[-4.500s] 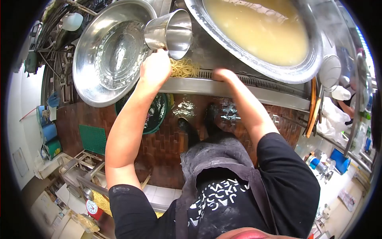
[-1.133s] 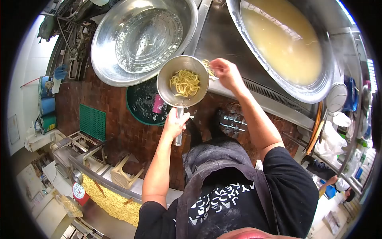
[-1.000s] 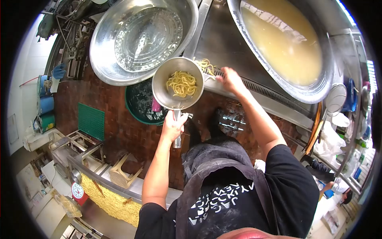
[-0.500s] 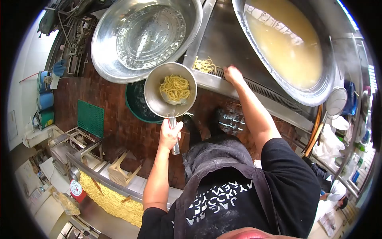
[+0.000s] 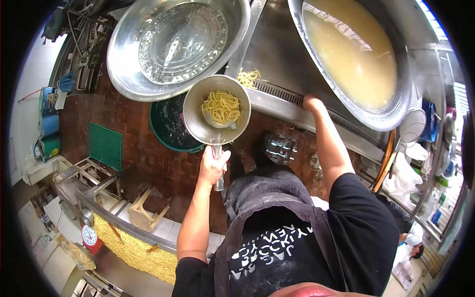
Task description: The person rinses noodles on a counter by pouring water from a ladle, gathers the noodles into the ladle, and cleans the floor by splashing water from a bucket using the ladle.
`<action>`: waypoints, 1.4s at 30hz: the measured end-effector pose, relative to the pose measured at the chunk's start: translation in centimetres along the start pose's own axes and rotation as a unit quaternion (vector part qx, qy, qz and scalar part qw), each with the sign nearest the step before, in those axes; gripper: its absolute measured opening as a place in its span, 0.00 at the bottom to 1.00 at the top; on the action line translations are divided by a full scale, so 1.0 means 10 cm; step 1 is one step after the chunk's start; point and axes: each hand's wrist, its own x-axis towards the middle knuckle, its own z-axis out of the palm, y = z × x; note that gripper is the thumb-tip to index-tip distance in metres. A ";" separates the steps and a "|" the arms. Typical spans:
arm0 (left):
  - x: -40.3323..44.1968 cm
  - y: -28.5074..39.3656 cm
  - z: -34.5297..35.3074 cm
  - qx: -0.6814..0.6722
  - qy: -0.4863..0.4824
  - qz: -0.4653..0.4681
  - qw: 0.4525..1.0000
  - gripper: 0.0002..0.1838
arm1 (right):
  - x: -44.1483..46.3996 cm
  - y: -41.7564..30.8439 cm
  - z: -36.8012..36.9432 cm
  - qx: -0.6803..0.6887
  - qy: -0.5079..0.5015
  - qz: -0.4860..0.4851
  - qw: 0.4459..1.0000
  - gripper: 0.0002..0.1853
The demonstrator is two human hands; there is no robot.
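My left hand (image 5: 213,167) is closed around the handle of a metal saucepan (image 5: 194,111). Inside the saucepan lies a tangle of yellow noodles (image 5: 221,107). Over the slotted drain grate (image 5: 279,92) at the edge of the steel counter is my right hand (image 5: 312,103), its fingers turned away and hidden. A small heap of noodles (image 5: 248,77) rests at the grate's left end, apart from my right hand.
Left of the counter stands a large metal basin (image 5: 123,79) with a perforated insert. A big vat (image 5: 403,106) of cloudy yellowish liquid is at right. Below are a green tub (image 5: 161,133) and a stool (image 5: 143,215). Noodles (image 5: 133,247) cover a tray behind, beside a scale (image 5: 90,236).
My right hand has moved right along the grate, away from the noodle heap, which looks smaller. The saucepan has shifted slightly right in view, still held by my left hand.
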 end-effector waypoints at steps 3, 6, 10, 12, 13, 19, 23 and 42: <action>0.05 -0.04 0.06 0.008 0.003 -0.002 1.000 0.14 | 0.06 -0.63 -0.11 0.067 -0.020 -0.053 0.996 0.13; 0.11 -0.02 0.15 0.006 -0.005 0.001 1.000 0.14 | 0.15 -1.51 -0.26 0.285 0.057 -0.274 0.917 0.15; 0.13 0.04 0.22 -0.013 -0.003 0.005 1.000 0.14 | -0.20 -1.63 -0.60 0.335 0.134 -0.177 0.916 0.17; 0.11 0.02 0.22 -0.017 0.012 -0.001 1.000 0.14 | -0.01 -1.13 -0.38 0.294 0.173 -0.067 0.938 0.21; 0.10 0.00 0.20 -0.020 0.011 0.004 1.000 0.13 | 0.09 -0.99 -0.25 0.271 0.161 -0.008 0.949 0.24; 0.09 -0.06 0.16 -0.011 0.028 0.012 0.999 0.13 | 0.19 -1.78 -0.43 0.283 0.191 -0.073 0.937 0.29; 0.04 -0.01 0.16 -0.016 0.032 0.009 0.999 0.13 | 0.12 -2.33 -0.58 0.294 0.132 -0.107 0.940 0.27; 0.06 0.01 0.20 -0.010 0.028 0.014 0.999 0.14 | 0.06 -2.32 -0.37 0.181 0.145 -0.303 0.924 0.29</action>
